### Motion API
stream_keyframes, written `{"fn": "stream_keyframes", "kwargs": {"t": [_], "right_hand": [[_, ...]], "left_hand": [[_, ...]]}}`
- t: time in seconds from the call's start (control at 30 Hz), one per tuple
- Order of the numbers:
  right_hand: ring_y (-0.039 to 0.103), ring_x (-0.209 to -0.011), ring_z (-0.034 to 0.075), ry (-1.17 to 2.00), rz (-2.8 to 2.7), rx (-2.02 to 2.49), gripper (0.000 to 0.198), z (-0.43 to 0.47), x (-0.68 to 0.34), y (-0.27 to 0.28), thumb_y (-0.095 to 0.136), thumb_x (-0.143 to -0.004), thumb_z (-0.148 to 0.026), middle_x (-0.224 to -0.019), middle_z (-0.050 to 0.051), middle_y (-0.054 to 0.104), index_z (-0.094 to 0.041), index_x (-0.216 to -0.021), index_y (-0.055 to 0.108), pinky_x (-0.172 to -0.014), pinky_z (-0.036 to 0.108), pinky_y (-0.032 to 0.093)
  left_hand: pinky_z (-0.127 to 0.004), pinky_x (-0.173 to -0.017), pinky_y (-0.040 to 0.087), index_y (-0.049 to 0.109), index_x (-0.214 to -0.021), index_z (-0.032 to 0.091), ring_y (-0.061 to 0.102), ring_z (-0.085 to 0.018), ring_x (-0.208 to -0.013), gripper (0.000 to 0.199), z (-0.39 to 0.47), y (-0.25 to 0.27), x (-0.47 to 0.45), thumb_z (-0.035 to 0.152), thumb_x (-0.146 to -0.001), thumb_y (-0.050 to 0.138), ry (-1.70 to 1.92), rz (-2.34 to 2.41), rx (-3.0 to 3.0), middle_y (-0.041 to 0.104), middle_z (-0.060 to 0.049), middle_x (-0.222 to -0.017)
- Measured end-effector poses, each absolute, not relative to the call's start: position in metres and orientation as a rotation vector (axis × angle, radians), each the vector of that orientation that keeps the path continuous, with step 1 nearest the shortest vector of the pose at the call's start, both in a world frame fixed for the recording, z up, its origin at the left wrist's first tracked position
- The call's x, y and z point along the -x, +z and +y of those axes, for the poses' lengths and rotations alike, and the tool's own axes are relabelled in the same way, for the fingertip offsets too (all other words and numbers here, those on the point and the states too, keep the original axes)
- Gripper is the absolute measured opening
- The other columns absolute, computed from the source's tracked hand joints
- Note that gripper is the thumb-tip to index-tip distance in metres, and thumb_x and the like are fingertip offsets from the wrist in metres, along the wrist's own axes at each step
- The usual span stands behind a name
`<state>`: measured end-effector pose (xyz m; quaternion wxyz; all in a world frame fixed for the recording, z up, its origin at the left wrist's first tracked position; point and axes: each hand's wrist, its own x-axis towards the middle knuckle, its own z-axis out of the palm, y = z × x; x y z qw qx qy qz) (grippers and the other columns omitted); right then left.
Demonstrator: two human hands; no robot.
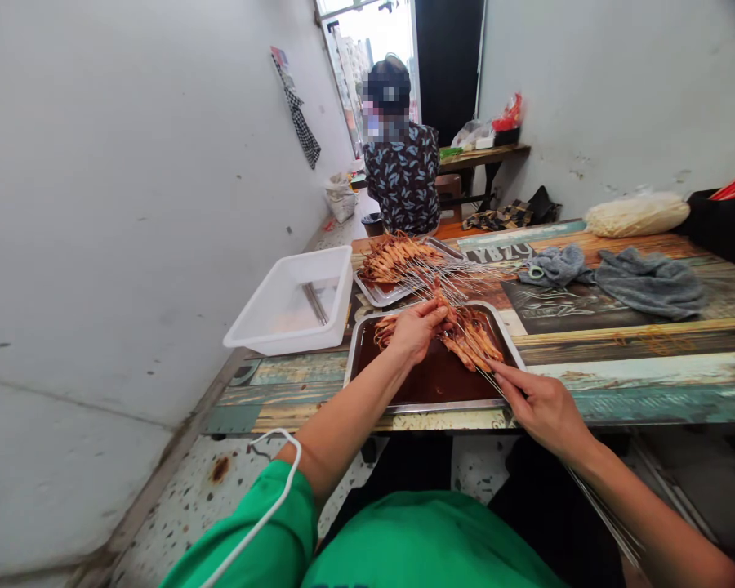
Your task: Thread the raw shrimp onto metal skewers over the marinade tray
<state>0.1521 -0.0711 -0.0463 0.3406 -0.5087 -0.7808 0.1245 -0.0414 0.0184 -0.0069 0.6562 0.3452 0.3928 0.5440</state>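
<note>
My left hand (417, 328) is closed, its fingertips pinching a thin orange-brown piece of meat over the near metal tray (446, 405). My right hand (540, 408) grips long thin metal skewers (605, 513), whose ends trail back under my right forearm. Their front parts point up and left toward the piece in my left hand. Below the hands, more long brown meat pieces (465, 347) lie in dark reddish-brown liquid (412, 390). Beyond this tray, a pile of skewered meat (398, 260) rests on a second metal tray (383, 299), with bare skewer ends fanned toward the right.
A white plastic tub (282, 335) with metal rods inside stands at the left. Grey cloths (649, 282), a bagged pale bundle (637, 216) and a black container (726, 233) lie on the right. A person (401, 175) sits beyond the table, back turned. A wall (128, 204) rises at left.
</note>
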Motion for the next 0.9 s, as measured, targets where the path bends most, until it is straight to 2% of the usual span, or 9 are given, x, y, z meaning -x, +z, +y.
{"fn": "stream_keyframes", "kwargs": {"t": [0.57,0.9], "right_hand": [[0.067,-0.081,0.017,0.307,-2.058,1.258,0.033,-0.0702,-0.1545,-0.0466,0.045,-0.086,-0.025,-0.103,0.001,0.067,-0.025,-0.115,0.061,-0.070,0.024,0.053],[0.067,-0.081,0.018,0.305,-2.024,1.258,0.032,-0.0705,-0.1553,-0.0460,0.045,-0.086,-0.025,-0.104,0.004,0.066,-0.020,-0.113,0.063,-0.073,0.027,0.054]], "left_hand": [[-0.022,-0.063,0.044,0.063,-0.071,0.009,0.056,-0.008,-0.061,0.012,0.0170,-0.0077,0.0406,0.015,-0.065,0.071,1.215,0.886,-0.826,0.062,-0.003,-0.069],[-0.021,-0.063,0.046,0.064,-0.073,0.009,0.057,-0.007,-0.062,0.009,0.0163,-0.0099,0.0347,0.011,-0.066,0.069,1.176,0.890,-0.765,0.065,-0.004,-0.074]]}}
